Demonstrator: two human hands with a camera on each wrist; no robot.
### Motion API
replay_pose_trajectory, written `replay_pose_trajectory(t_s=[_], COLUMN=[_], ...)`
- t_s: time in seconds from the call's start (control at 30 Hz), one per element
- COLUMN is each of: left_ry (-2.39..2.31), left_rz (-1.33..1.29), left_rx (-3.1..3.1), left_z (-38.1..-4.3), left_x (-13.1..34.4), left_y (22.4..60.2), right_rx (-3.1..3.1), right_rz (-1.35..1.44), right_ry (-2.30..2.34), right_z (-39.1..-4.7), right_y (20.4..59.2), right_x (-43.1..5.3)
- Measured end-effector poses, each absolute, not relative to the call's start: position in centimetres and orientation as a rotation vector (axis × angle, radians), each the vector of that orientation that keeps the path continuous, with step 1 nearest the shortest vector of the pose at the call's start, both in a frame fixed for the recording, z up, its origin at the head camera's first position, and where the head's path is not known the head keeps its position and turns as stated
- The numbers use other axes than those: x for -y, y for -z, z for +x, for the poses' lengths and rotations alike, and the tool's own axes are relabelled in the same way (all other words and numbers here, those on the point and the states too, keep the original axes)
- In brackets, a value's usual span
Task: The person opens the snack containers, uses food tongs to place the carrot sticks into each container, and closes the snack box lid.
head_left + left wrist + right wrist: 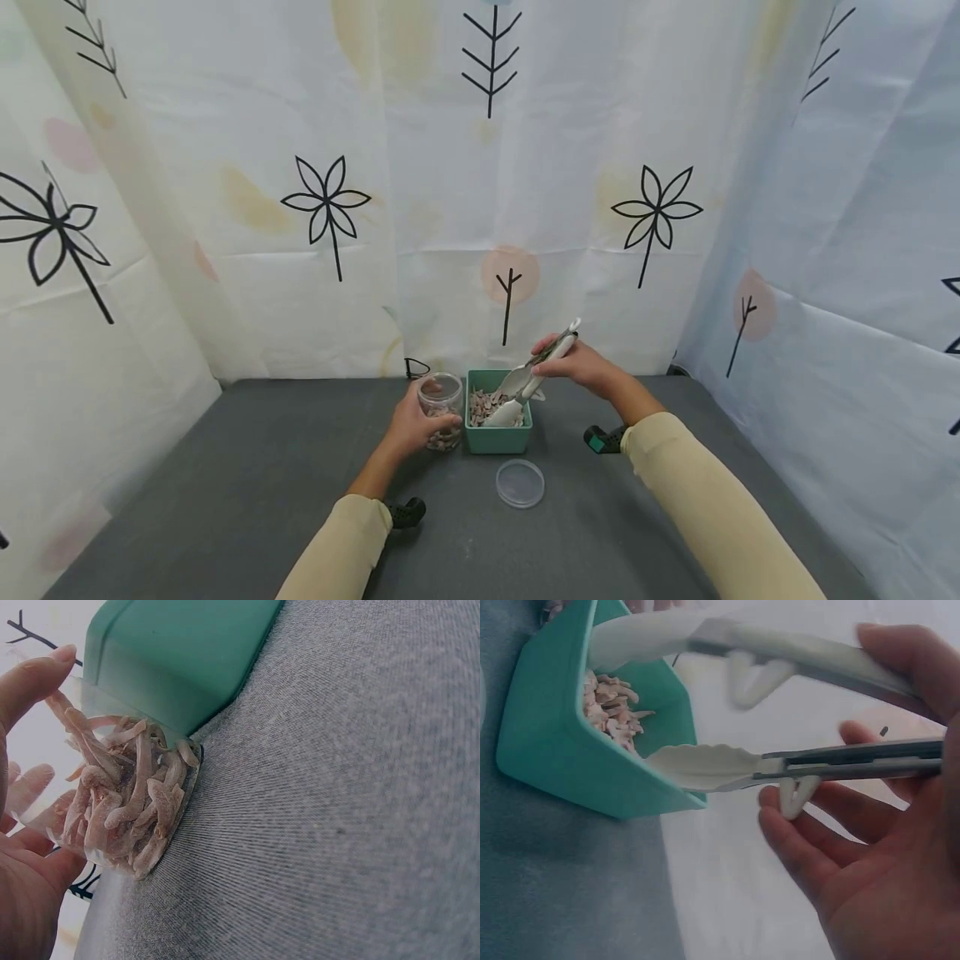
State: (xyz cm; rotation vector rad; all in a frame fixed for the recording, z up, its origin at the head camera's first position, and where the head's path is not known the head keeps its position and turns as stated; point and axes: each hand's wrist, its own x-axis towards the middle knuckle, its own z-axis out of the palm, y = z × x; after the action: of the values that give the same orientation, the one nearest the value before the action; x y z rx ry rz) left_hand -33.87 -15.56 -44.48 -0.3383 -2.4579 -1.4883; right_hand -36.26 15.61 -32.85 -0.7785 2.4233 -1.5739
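My left hand grips a clear jar from its left side, thumb across the front. Pale brownish dried strips fill the lower part of the jar, which stands on the table against the green box in the left wrist view. My right hand holds a pair of tongs with white scalloped tips, its arms spread apart. Both tips reach down into the open green box, over more of the same strips. No strip shows between the tips.
A round clear lid lies flat on the dark grey table, in front of the green box. Printed white curtains rise behind the table and at both sides. Dark straps with devices sit at both wrists.
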Motion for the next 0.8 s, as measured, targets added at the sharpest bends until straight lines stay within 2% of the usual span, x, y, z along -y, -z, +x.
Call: replay_pose_trajectory(t_s=[0.23,0.8], left_ry=[1.498,1.512], left_rz=[-0.328,-0.35], left_rx=[2.461,2.436], left_z=[-33.8,-33.9], left_x=[15.5,15.5], left_y=[44.6,44.5], right_rx=[-2.496,-2.595], right_rz=[-0.812,-0.66], right_ry=[1.417,1.635], right_z=[-36.7,-35.9], right_y=[33.2,36.4], right_x=[-14.8,-14.5])
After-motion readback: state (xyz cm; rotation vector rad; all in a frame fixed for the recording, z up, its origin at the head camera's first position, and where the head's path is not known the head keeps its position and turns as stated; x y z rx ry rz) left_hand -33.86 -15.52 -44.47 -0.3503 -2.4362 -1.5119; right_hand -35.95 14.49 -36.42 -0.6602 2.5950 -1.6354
